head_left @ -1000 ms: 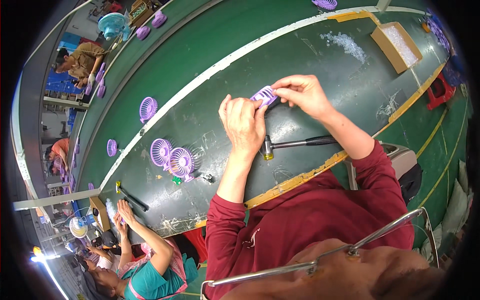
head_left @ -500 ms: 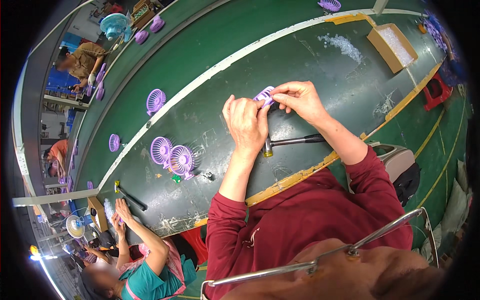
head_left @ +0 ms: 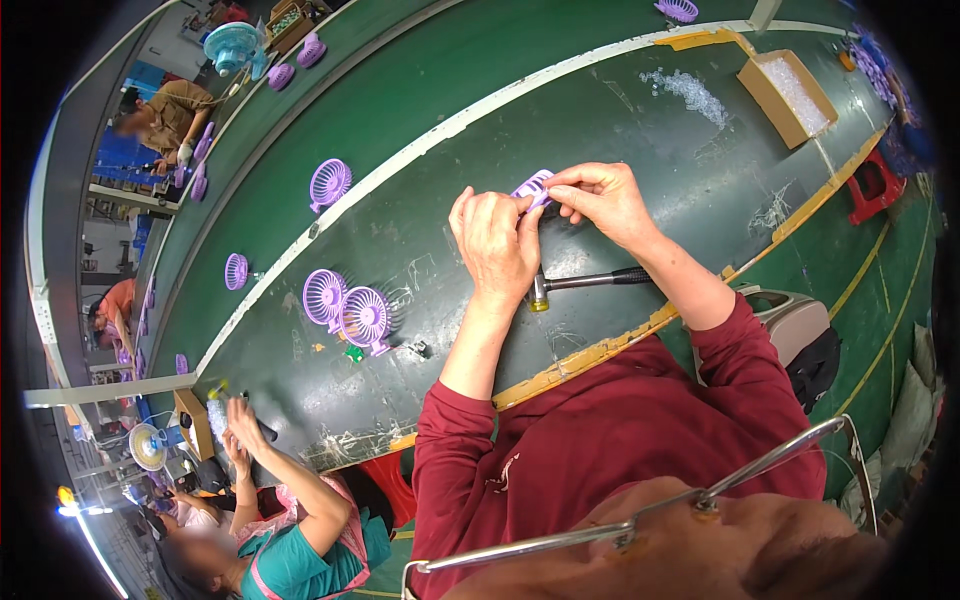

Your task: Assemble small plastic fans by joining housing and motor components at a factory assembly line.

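Observation:
A purple plastic fan part with slots is held above the green bench, tilted between my two hands. Its near side is wrapped by my left hand, the thumb pressing along it. Thumb and fingers of my right hand pinch at its right edge; whether a small piece sits between the fingertips I cannot make out. Just below my hands a hammer with a yellow-tipped head and black grip lies on the bench. Two purple fans stand together to the left of my left forearm.
A small green part lies by the two fans. Far right are a cardboard box and a pile of clear small pieces. More purple fans lie beyond the white rail. At left a co-worker's hands hold a blurred hammer.
The purple fans beyond the white rail have shifted right and away. The co-worker at left has taken up the hammer that lay on the bench. My hands have barely moved.

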Available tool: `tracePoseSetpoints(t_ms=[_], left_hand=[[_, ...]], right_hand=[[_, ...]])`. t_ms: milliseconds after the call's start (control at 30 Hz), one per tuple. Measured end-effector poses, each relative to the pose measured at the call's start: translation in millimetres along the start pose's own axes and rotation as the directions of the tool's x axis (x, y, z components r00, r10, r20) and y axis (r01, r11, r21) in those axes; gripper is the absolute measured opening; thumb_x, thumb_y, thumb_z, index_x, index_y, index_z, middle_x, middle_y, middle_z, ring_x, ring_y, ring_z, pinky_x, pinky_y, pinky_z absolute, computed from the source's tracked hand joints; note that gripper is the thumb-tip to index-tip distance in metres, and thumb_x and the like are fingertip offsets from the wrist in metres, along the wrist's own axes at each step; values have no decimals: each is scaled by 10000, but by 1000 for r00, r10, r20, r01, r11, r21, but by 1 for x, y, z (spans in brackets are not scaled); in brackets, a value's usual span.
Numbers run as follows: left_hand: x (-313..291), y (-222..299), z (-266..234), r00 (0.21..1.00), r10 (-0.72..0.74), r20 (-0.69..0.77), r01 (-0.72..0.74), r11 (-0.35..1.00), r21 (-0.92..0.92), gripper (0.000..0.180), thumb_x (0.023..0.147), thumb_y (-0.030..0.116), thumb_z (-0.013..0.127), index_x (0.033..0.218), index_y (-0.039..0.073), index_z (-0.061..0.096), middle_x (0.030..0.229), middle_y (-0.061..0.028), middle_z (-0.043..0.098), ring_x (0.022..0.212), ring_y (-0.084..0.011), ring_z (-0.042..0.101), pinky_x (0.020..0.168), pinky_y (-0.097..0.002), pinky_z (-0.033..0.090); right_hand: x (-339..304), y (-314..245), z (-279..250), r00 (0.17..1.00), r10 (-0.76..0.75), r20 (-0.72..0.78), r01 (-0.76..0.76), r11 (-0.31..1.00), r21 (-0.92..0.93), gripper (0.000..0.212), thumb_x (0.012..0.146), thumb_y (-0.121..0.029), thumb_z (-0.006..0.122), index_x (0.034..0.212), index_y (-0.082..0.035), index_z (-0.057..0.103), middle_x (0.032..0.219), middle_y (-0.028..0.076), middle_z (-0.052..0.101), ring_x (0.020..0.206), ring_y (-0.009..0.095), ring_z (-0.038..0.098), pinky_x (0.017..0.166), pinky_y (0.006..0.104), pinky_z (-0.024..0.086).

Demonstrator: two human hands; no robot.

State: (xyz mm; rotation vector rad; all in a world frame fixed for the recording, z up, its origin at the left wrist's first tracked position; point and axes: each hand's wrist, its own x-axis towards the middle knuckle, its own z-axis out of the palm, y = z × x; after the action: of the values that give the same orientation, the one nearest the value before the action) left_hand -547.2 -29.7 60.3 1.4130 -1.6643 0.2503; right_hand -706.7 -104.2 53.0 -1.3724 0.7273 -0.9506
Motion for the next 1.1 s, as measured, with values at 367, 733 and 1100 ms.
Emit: tracePoseSetpoints(t_ms=[367, 733, 1100], left_hand=[[0, -3, 0, 1000, -1, 0, 1, 1000, -3, 171, 746, 77, 782, 837, 67, 638, 780, -60, 593, 800, -252, 605, 969, -492, 444], [12, -10, -4, 994, 81, 77, -73, 993, -92, 173, 752, 69, 782, 880, 59, 665, 795, -65, 621, 795, -266, 606, 888, -436, 484], [3, -14, -19, 955, -252, 158, 293, 884, -364, 117, 774, 16, 750, 870, 3, 683, 955, -120, 666, 917, -244, 649, 824, -346, 509]], right_hand=[[-11, 3, 8, 987, -157, -20, 158, 987, 16, 130, 893, -31, 698, 1008, 7, 743, 834, 40, 705, 698, 68, 628, 622, 203, 533], [15, -17, -9, 958, -30, 287, 80, 983, -164, 116, 885, -52, 697, 982, 11, 705, 860, 24, 665, 714, 56, 589, 640, 206, 499], [14, -16, -3, 977, -91, 191, 148, 940, -307, 88, 886, -37, 697, 954, 14, 672, 847, -3, 615, 689, 38, 554, 609, 199, 470]])
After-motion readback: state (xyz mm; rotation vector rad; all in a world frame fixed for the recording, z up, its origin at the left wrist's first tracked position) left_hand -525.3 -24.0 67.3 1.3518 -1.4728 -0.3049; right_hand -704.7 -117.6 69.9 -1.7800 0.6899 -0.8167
